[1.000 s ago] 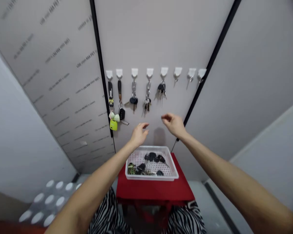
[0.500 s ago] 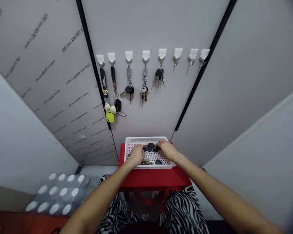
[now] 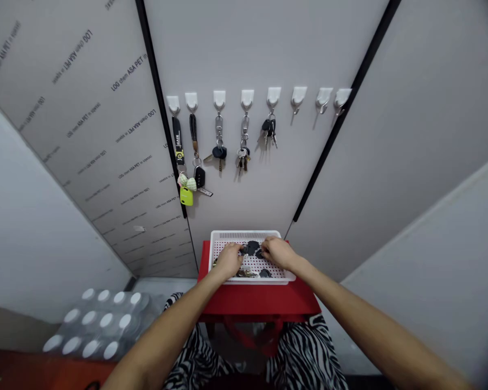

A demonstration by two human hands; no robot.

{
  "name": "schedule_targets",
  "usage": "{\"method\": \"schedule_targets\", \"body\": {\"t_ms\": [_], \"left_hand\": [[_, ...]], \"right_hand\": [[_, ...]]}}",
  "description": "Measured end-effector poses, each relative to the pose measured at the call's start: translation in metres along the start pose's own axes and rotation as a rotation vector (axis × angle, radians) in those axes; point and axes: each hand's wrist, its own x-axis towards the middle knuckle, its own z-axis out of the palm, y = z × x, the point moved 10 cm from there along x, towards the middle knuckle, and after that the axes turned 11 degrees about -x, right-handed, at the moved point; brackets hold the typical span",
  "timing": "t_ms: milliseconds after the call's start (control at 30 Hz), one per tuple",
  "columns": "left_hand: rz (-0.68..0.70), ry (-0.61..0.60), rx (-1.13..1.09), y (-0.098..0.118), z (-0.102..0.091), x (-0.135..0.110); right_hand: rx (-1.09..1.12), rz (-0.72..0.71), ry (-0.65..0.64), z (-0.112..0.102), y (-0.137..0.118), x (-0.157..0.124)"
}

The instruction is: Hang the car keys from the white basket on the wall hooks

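Note:
A white perforated basket (image 3: 228, 236) sits on a small red table (image 3: 258, 302) against the wall. Several black keys and key fobs (image 3: 252, 248) lie inside it. My left hand (image 3: 228, 261) is down in the basket's left half, fingers curled over the keys there. My right hand (image 3: 277, 252) reaches into the right half, its fingers closed on the black fobs. What either hand actually grips is hidden. A row of white wall hooks (image 3: 247, 98) runs above; the left five carry key bunches (image 3: 218, 153), while the right three hooks (image 3: 320, 98) are bare.
A shrink-wrapped pack of white-capped bottles (image 3: 95, 330) lies on the floor at the lower left. My zebra-print trousers (image 3: 305, 355) show under the table. Black vertical strips (image 3: 162, 114) divide the grey wall panels.
Both hands came down from the wall below the hooks into the basket and now rest among the keys. The view has tilted down slightly.

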Motion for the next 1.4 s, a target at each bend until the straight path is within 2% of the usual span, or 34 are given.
{"method": "schedule_targets", "body": {"t_ms": [200,400,600,733,833,933,1033,1133,1267,1400], "left_hand": [[0.001,0.019,0.018,-0.001,0.000,0.000],[-0.029,0.022,0.019,-0.006,0.000,0.001],[-0.059,0.028,0.009,-0.008,-0.002,0.001],[-0.044,0.064,-0.142,-0.004,-0.007,0.001],[0.015,0.076,-0.322,0.009,-0.012,0.003],[0.084,0.088,-0.461,0.031,-0.023,0.009],[0.149,0.130,-0.521,0.058,-0.045,0.023],[0.202,0.204,-0.563,0.089,-0.077,0.042],[0.284,0.351,-0.622,0.137,-0.130,0.061],[0.347,0.406,-0.530,0.186,-0.167,0.075]], "right_hand": [[0.095,-0.015,0.106,-0.011,-0.011,0.018],[0.037,-0.147,0.064,-0.004,-0.030,0.031],[0.051,-0.041,0.062,-0.004,-0.011,0.028],[0.259,0.034,0.106,-0.018,0.002,0.022],[0.451,0.096,0.115,-0.032,0.011,0.020],[0.679,0.133,0.148,-0.054,0.021,0.020],[0.886,0.150,0.221,-0.087,0.037,0.021],[1.019,0.198,0.367,-0.134,0.062,0.019],[1.122,0.269,0.601,-0.202,0.098,0.010],[1.117,0.299,0.782,-0.256,0.126,0.005]]}}
